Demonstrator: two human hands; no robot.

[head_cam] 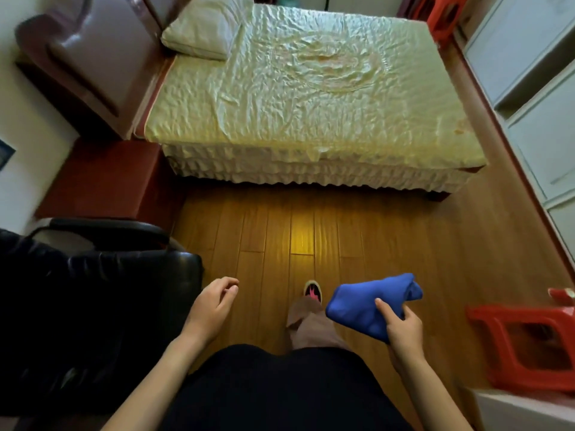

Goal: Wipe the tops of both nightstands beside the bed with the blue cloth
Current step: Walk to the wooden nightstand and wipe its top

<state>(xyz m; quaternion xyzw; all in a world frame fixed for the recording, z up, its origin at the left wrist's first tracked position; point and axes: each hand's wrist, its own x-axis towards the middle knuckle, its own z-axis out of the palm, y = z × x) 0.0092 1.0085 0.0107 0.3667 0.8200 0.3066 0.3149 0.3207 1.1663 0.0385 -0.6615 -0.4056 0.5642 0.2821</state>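
Observation:
My right hand (403,329) holds a folded blue cloth (370,301) low at the right, above the wooden floor. Over the floor at centre-left, my left hand (213,301) holds nothing, its fingers loosely curled and apart. A dark red nightstand (109,178) stands at the left, beside the bed's near corner, its top bare. It lies well ahead and to the left of both hands. The second nightstand is not in view. The bed (305,98) with a cream cover and a pillow (205,26) fills the upper middle.
A black leather chair (93,293) sits close at my left. A red plastic stool (525,343) lies at the right, another (445,17) at the far right of the bed. White cabinets (538,73) line the right wall. My foot (312,292) is on the wooden floor (311,231).

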